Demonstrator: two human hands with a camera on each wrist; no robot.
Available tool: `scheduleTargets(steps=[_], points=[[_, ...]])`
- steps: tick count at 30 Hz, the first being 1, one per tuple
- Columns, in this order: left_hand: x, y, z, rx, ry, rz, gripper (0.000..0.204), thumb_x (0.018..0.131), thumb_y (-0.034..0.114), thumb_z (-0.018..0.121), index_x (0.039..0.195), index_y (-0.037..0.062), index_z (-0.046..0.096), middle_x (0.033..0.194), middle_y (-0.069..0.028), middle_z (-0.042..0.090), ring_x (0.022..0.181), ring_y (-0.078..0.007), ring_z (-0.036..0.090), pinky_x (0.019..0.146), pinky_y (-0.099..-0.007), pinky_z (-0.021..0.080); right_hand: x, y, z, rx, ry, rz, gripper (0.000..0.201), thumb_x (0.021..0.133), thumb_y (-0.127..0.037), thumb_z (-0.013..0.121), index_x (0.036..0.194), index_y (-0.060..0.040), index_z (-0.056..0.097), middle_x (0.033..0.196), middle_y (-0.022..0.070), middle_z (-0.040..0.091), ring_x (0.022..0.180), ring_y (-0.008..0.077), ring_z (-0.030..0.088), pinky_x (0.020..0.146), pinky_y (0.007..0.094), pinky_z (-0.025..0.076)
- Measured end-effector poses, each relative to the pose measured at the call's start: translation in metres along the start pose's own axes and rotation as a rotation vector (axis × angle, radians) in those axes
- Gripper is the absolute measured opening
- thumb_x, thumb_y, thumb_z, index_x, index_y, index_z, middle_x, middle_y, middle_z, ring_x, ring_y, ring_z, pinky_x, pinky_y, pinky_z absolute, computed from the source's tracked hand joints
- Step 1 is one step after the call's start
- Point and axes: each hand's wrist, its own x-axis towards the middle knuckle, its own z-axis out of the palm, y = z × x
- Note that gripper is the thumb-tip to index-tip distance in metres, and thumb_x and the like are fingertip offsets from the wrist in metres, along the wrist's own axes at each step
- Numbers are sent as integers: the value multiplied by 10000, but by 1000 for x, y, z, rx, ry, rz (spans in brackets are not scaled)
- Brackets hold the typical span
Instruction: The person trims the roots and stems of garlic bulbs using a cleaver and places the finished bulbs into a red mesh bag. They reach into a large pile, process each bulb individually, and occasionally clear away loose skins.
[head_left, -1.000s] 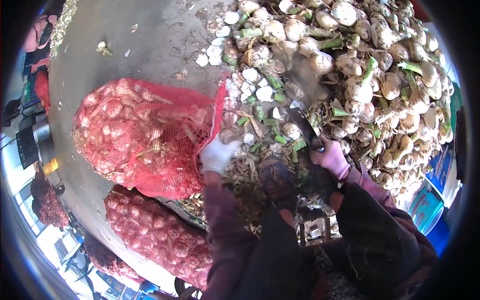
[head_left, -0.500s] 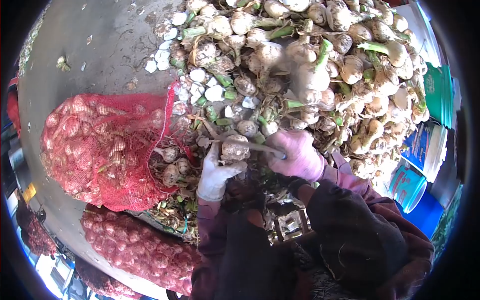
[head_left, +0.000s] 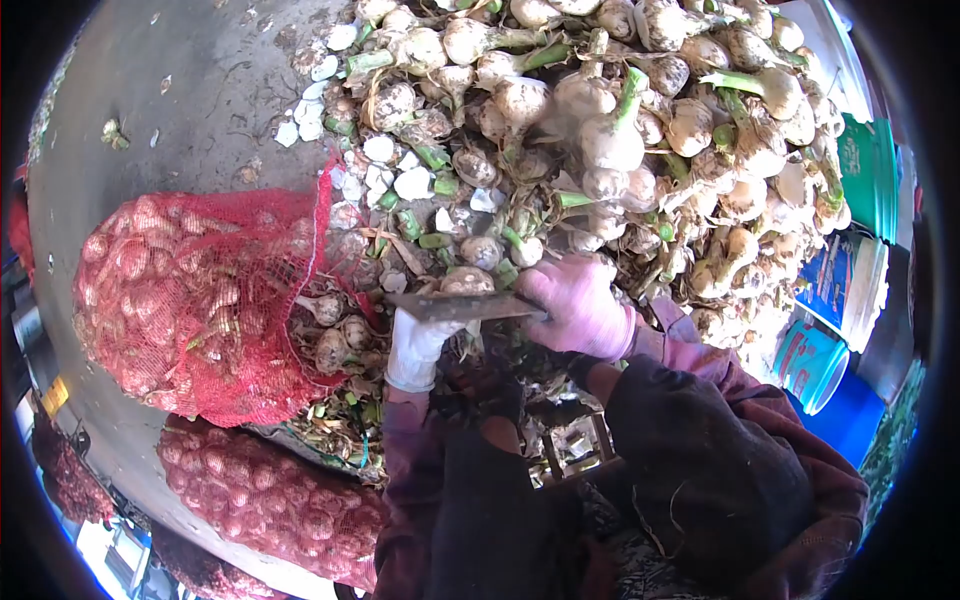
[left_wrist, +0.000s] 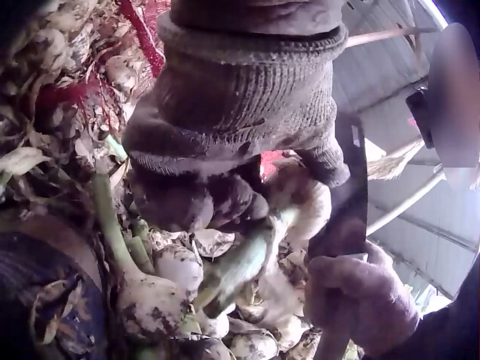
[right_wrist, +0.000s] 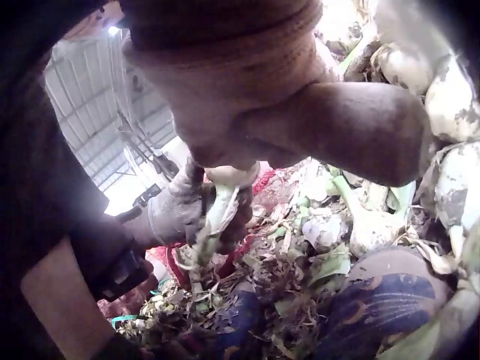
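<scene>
My left hand (head_left: pixel 413 352), in a pale glove, holds a garlic bulb (head_left: pixel 468 280) in front of my knees. The bulb's thick green stem (left_wrist: pixel 244 262) hangs downward in the left wrist view. My right hand (head_left: pixel 582 308), in a pinkish glove, grips a knife (head_left: pixel 450 307) by its handle. In the head view the broad blade lies across the near side of the bulb, its tip over the left hand's fingers. The blade (left_wrist: pixel 341 202) stands close behind the bulb in the left wrist view.
A large heap of garlic (head_left: pixel 690 125) with stems lies ahead and to the right. To the left, a red mesh bag (head_left: pixel 190 300) of garlic lies with its mouth facing my hands; a fuller mesh sack (head_left: pixel 270 495) lies nearer. White cut pieces (head_left: pixel 412 182) litter the floor. Buckets (head_left: pixel 812 365) stand at right.
My left hand has moved from the red bag's mouth to hold a garlic bulb before me. The right hand has brought the knife leftward across that bulb. The head view has shifted rightward.
</scene>
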Motion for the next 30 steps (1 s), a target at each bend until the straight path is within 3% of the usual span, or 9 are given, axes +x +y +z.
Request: scheduleTargets(steps=[5,15,21,23,24,25,27,29,30], points=[[2,-47,-18,96,119,150,647,801,121,678,1308,-71,325,1205,-155,502,1016,-217,555,840,-369,513,2,-5,6,-122,-65,26,385,536,-215,682,862,-87,524,701,80,516,632,304,554,559,411,438],[-10,-52,3,8,120,-53,766,752,31,686,1370,71,234,1229,-122,485,1103,-234,515,934,-376,468,-6,-2,23,-216,-58,-61,400,506,-203,684,858,-95,526,715,56,494,671,268,542,574,390,438],[-21,-56,1,-296,64,58,419,792,82,667,1166,-1,497,1098,-79,544,909,-173,543,737,-287,478,-3,-3,24,-213,-44,-55,410,490,-203,683,856,-104,529,725,48,492,704,256,540,598,379,438],[-36,-53,4,82,143,70,403,813,130,651,1167,6,505,1067,-79,550,883,-177,543,756,-287,478,-1,-3,22,-234,-13,-99,292,575,-188,633,838,-109,533,700,48,505,645,241,548,586,371,439],[-48,-54,-9,-33,-173,185,429,905,207,490,1278,25,379,1196,-164,515,1076,-260,538,916,-352,459,-2,-3,22,-252,9,-137,175,661,-172,584,819,-114,538,675,47,519,585,227,555,574,364,440],[-57,-28,9,-502,-223,-57,410,900,206,484,1247,1,408,1153,-167,539,1026,-251,560,888,-348,469,-4,7,27,-251,8,-136,175,661,-172,584,819,-114,538,675,47,519,585,227,555,574,364,440],[-73,28,43,-960,-264,-314,397,894,205,478,1216,-24,437,1110,-171,563,977,-242,581,860,-344,480,-11,37,42,-206,66,269,143,688,-144,588,816,-106,538,632,65,524,513,250,552,483,373,455],[-74,51,56,-945,-89,-226,457,827,250,598,1155,-44,474,1042,-131,583,922,-210,597,803,-319,494,-14,25,13,-108,173,352,153,690,-182,616,795,-90,556,607,123,566,496,294,585,461,397,477],[-54,52,52,-477,21,81,604,682,194,776,1153,-38,477,1035,-118,585,920,-196,597,816,-305,490,-14,13,5,18,144,399,131,688,-147,627,783,-85,562,596,126,559,510,299,586,471,379,476]])
